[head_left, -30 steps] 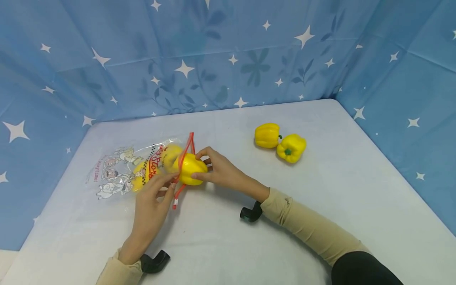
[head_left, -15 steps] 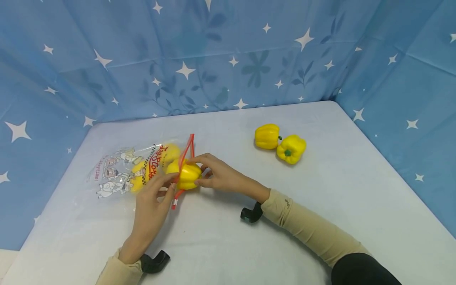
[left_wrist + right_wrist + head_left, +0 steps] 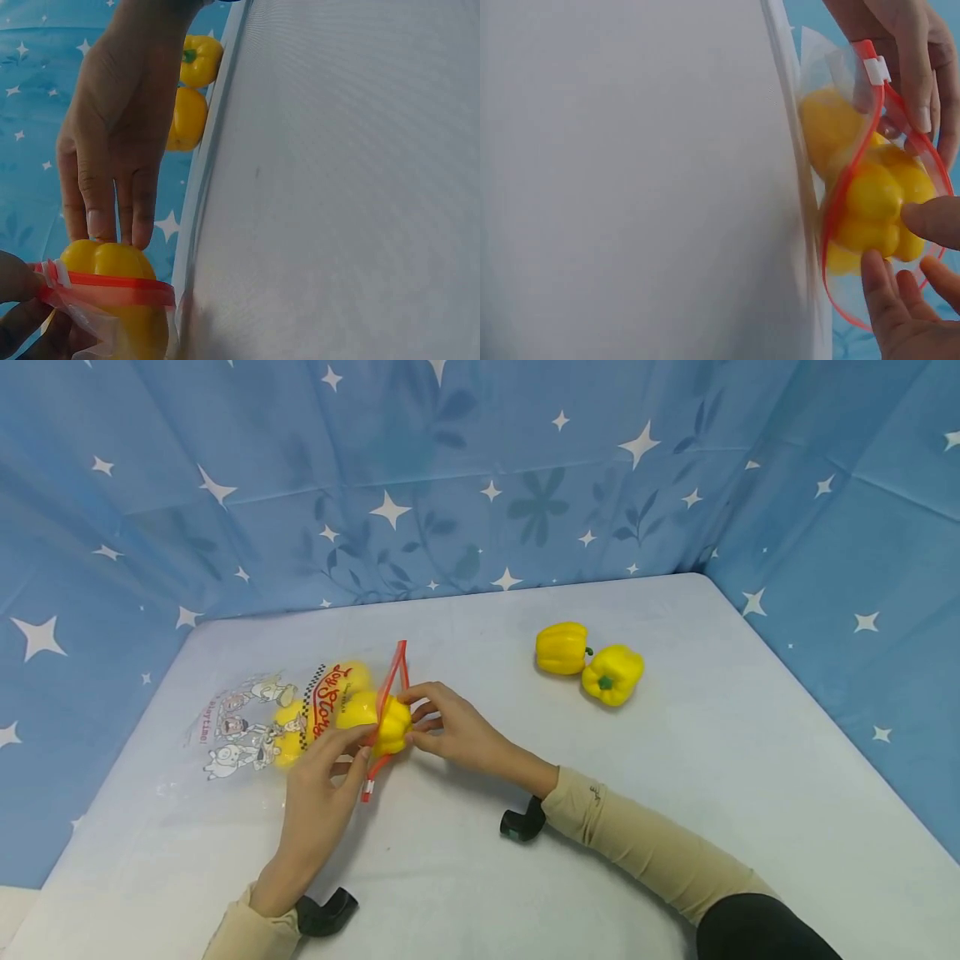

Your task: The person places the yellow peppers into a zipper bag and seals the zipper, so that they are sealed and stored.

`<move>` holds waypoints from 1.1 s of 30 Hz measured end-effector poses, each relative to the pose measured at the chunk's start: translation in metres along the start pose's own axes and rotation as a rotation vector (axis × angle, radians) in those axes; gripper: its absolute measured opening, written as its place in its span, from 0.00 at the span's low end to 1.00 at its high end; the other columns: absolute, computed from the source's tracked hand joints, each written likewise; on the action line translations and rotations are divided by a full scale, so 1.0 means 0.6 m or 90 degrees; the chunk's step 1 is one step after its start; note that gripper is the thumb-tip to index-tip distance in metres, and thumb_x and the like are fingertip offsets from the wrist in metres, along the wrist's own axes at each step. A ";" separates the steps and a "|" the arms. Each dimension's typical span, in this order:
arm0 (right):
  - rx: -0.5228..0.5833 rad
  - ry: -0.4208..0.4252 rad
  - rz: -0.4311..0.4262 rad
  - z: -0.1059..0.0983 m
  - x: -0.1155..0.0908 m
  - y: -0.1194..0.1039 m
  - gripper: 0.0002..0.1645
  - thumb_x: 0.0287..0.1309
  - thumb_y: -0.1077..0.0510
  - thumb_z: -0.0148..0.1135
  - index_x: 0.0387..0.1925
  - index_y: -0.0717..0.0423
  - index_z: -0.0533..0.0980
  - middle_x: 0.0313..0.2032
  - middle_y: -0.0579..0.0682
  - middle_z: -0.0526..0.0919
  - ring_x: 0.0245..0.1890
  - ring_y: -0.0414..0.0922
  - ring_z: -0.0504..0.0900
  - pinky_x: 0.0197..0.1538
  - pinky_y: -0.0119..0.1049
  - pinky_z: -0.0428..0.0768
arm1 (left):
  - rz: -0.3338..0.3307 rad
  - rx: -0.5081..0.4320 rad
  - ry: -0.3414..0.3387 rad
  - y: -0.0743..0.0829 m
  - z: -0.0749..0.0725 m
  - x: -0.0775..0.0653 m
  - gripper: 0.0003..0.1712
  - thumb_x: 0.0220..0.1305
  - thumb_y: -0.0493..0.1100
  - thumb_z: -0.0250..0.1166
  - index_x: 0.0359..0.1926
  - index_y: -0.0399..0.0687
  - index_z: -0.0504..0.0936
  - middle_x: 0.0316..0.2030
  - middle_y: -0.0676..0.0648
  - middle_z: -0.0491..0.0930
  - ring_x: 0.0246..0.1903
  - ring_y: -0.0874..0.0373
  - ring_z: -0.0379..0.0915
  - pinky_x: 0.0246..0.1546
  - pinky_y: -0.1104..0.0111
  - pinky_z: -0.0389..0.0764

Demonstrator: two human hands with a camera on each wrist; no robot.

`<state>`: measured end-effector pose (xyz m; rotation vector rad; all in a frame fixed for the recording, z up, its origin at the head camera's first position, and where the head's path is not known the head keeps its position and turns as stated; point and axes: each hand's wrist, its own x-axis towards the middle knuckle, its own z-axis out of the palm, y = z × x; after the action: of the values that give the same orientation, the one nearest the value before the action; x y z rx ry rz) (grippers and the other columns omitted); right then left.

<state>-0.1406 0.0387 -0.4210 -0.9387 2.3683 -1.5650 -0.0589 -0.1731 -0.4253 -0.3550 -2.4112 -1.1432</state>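
Note:
A clear zip bag (image 3: 247, 722) with printed cartoon figures and red lettering lies on the left of the table, several yellow bell peppers inside. Its red-edged mouth gapes to the right around a yellow bell pepper (image 3: 397, 724), which sits partly inside, lobed end outward. My left hand (image 3: 318, 802) pinches the near part of the red edge between thumb and fingers. Against the pepper's outer end press the nearly straight fingertips of my right hand (image 3: 461, 731), thumb included. In the right wrist view, a white slider (image 3: 877, 70) sits at the end of the red zip.
Two more yellow bell peppers, one on its side (image 3: 561, 648) and one with its stem facing me (image 3: 613, 677), lie at the back right of the white table (image 3: 712, 735). A blue star-patterned curtain (image 3: 480, 468) stands behind. Black wrist cameras jut below both wrists.
My right hand has pushed the pepper leftward, deeper through the bag's mouth, and its fingers have shifted from gripping its sides to its outer end. The left hand stays put at the red edge.

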 end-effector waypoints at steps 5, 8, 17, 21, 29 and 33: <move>0.042 0.022 0.001 0.009 0.002 0.002 0.27 0.65 0.68 0.67 0.63 0.60 0.70 0.61 0.57 0.76 0.57 0.52 0.82 0.61 0.33 0.85 | 0.005 0.001 0.004 0.001 -0.001 0.002 0.20 0.66 0.27 0.68 0.56 0.46 0.86 0.43 0.49 0.86 0.43 0.60 0.81 0.43 0.89 0.79; 0.053 0.016 0.001 0.013 0.004 0.000 0.26 0.65 0.68 0.67 0.62 0.60 0.71 0.59 0.57 0.77 0.58 0.52 0.82 0.61 0.34 0.85 | 0.002 0.001 0.009 0.000 -0.002 0.003 0.20 0.65 0.27 0.68 0.56 0.46 0.86 0.42 0.49 0.86 0.43 0.62 0.80 0.43 0.89 0.79; 0.072 -0.055 -0.011 0.020 -0.007 -0.002 0.29 0.67 0.68 0.65 0.67 0.62 0.70 0.64 0.59 0.74 0.64 0.54 0.80 0.66 0.40 0.83 | 0.013 -0.004 0.015 0.000 0.004 -0.003 0.20 0.64 0.27 0.70 0.55 0.44 0.86 0.43 0.48 0.86 0.42 0.68 0.79 0.41 0.86 0.81; 0.065 -0.082 -0.014 0.024 -0.012 -0.003 0.30 0.68 0.66 0.65 0.69 0.60 0.70 0.65 0.58 0.74 0.65 0.54 0.80 0.68 0.41 0.82 | 0.030 -0.001 0.026 -0.001 0.004 -0.007 0.20 0.62 0.25 0.71 0.54 0.43 0.87 0.42 0.48 0.86 0.41 0.68 0.80 0.41 0.86 0.81; 0.038 -0.118 -0.018 0.025 -0.015 -0.008 0.29 0.70 0.64 0.64 0.69 0.57 0.70 0.67 0.55 0.77 0.64 0.51 0.80 0.70 0.40 0.79 | 0.049 0.000 0.032 -0.002 0.005 -0.009 0.21 0.62 0.26 0.70 0.55 0.45 0.87 0.42 0.50 0.87 0.41 0.67 0.81 0.41 0.86 0.82; 0.030 -0.128 -0.021 0.024 -0.012 -0.006 0.29 0.70 0.64 0.64 0.70 0.57 0.69 0.68 0.53 0.76 0.65 0.50 0.78 0.71 0.37 0.79 | 0.051 0.001 0.032 0.000 0.005 -0.006 0.21 0.62 0.26 0.71 0.55 0.45 0.87 0.42 0.51 0.87 0.41 0.67 0.81 0.41 0.86 0.82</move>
<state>-0.1268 0.0304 -0.4257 -1.0751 2.1806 -1.4560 -0.0567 -0.1709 -0.4290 -0.4130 -2.3336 -1.1017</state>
